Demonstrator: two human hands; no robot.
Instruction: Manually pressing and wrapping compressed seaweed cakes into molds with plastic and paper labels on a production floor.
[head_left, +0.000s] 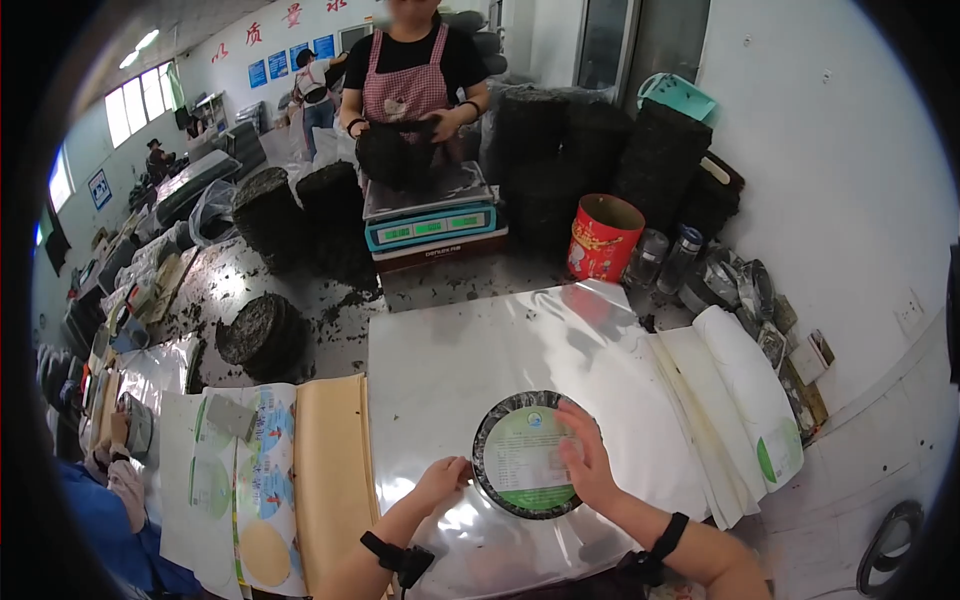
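A round, flat package (525, 457) of dark dried seaweed, wrapped in clear film, lies before me. A round green and white label with printing covers most of its top. My left hand (444, 480) has its fingers curled at the package's left rim and appears to pinch the edge. Over the right side of the label lies my right hand (586, 454), fingers apart, covering part of the rim. Beneath the package spreads a stack of shiny clear film sheets (435, 375). Both wrists wear black straps.
Left lie printed wrappers (262, 480) and brown paper (330, 442); right, white sheets (720, 405). Beyond are a seaweed stack (262, 334), a digital scale (431, 225), a red tin (604, 236) and bottles (679, 259). A person (412, 82) holds seaweed over the scale; another (105, 510) works at left.
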